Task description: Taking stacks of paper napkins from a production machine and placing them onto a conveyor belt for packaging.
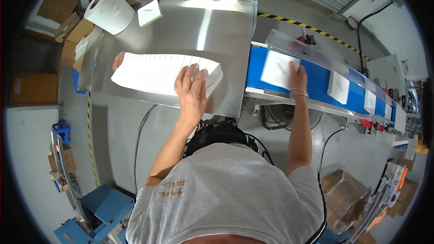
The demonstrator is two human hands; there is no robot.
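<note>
Packets [149,70] in my head view stand in a row at ten o'clock, left hand [191,91] spread over one end. At two, my blurred right hand [298,80] touches a white packet [272,76] over the blue belt [256,63]; from here I cannot tell whether either grips. Uneven pressure could topple the row; hasty release could skew that packet. Its dark print [281,66] is unreadable.

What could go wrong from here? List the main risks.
The row of white packs lies near the metal table's edge; a push from the left hand might topple some. The pack at the right hand, over the blue belt, could settle crooked and catch the clear guard.
</note>
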